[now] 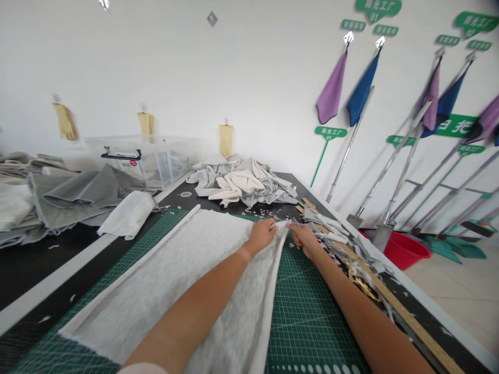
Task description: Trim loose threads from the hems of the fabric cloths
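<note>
A long piece of white fleecy fabric (187, 280) lies along the green cutting mat (307, 311). My left hand (262, 235) is closed on the far corner of this fabric, pinching its edge. My right hand (303, 240) is closed just to the right of it, holding what looks like a small pair of scissors (293, 220) at the fabric's far end; the tool is small and partly hidden. Both forearms stretch across the mat.
A pile of white and grey cloths (244, 187) lies at the far end of the table. A wooden ruler (393, 306), gold scissors (360, 283) and scraps lie along the right edge. Folded grey fabric (74, 197) and a clear bin (156, 161) sit left. A red basin (405, 250) and mops stand by the wall.
</note>
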The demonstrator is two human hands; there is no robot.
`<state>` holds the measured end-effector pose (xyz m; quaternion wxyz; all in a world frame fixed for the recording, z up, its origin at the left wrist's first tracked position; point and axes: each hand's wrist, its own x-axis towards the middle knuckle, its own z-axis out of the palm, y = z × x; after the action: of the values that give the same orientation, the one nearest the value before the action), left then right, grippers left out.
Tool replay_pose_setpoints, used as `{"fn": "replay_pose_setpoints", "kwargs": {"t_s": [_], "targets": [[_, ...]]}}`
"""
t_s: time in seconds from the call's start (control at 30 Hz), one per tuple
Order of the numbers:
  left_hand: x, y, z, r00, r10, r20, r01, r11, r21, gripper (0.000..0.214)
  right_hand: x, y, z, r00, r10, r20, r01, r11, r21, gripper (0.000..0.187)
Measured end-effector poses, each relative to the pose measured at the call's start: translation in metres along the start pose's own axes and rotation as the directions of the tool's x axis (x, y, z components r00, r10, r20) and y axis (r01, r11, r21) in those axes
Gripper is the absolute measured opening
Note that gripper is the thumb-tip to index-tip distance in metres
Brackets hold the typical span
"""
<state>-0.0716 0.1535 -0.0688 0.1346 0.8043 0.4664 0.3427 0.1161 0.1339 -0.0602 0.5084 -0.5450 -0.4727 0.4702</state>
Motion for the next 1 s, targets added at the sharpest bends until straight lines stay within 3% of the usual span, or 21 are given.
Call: {"fn": "replay_pose_setpoints", "kwargs": {"t_s": [0.13,0.4,0.6,1.0], "targets": [[-0.0009,0.0013,-0.0008,0.998,-0.052,-0.021,0.051,0.998,-0.022,0.023,0.0009,0.0019,0.0011,1.0,-0.009,-0.018,0.009,1.0,0.0,0.039],[0.001,0.0015,-0.0007,1.0,0.022,0.02,-0.019,0.993,-0.113,0.032,-0.0086,-0.0029,-0.0002,0.994,-0.036,0.103,0.044,0.996,-0.078,0.04],[0.0014,-0.0023,0.0031,0.995,-0.095,-0.018,0.09,0.983,-0.161,0.028,-0.0045,-0.0007,0.0011,0.999,-0.012,0.035,0.014,0.998,-0.06,0.047],[-0.0026,0.0011,-0.0009,0.999,0.011,0.051,-0.005,0.993,-0.116,0.031,-0.0084,-0.0023,-0.0013,0.985,-0.063,0.162,0.085,0.988,-0.129,0.047]]}}
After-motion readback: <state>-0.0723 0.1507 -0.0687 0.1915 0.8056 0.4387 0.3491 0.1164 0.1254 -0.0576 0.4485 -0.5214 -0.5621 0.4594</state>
